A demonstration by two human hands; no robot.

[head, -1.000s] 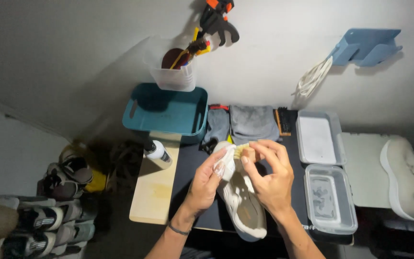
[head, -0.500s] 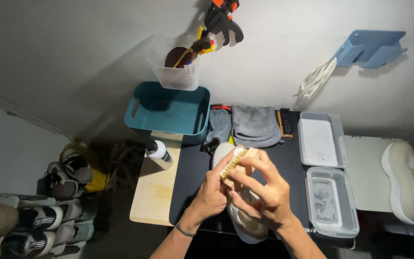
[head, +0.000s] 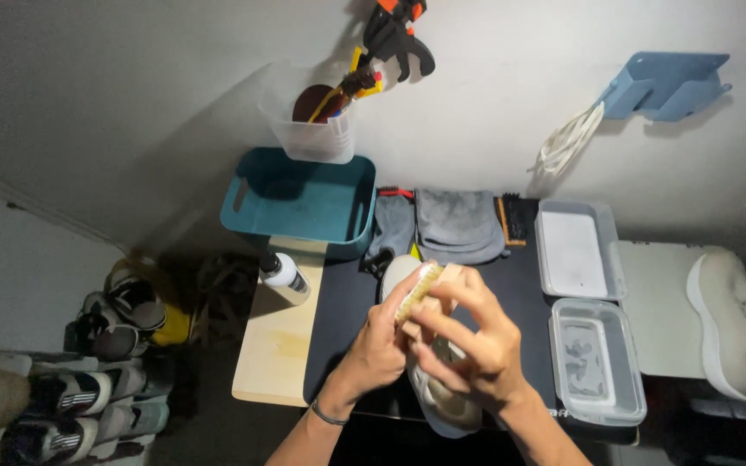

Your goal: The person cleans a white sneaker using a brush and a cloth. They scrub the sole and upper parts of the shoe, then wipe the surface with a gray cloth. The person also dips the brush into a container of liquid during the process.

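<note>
Head view: two hands (head: 429, 345), one brush (head: 418, 292).

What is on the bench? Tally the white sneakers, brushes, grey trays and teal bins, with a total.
White sneakers: 2, one held, one far right
Brushes: 2, one held, one by the cloths at
Grey trays: 2
Teal bins: 1
Total: 7

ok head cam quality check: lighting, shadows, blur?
Head view: light falls on the wall and mat centre, corners go dark; wide-angle bend at the edges. The teal bin casts a hard shadow. Left hand, right hand and brush are slightly soft.
</note>
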